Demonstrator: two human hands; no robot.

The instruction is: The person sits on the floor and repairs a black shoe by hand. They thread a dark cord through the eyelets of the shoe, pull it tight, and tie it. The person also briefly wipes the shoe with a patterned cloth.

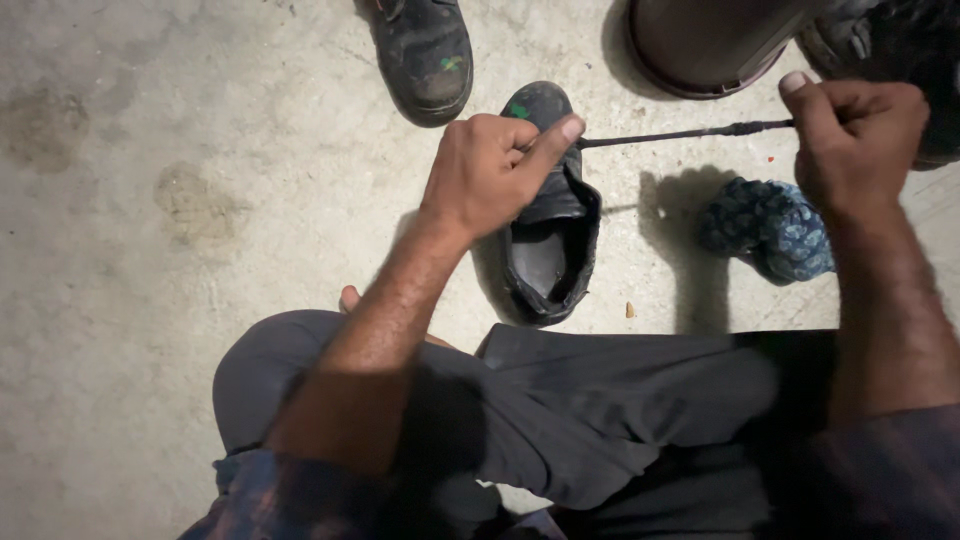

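A worn black shoe (548, 235) stands on the concrete floor in front of my knees, its opening facing me. My left hand (495, 170) rests over the shoe's upper, thumb pressed on the eyelet area where a dark lace (680, 133) comes out. The lace runs taut to the right, and my right hand (860, 140) pinches its far end between thumb and fingers. Where my left fingers touch the shoe is hidden under the hand.
A second black shoe (425, 55) with paint flecks stands at the top, left of the first. A crumpled blue patterned cloth (768, 228) lies right of the shoe. A round brown container base (705, 45) sits at the top right. My grey-trousered legs (560, 410) fill the bottom.
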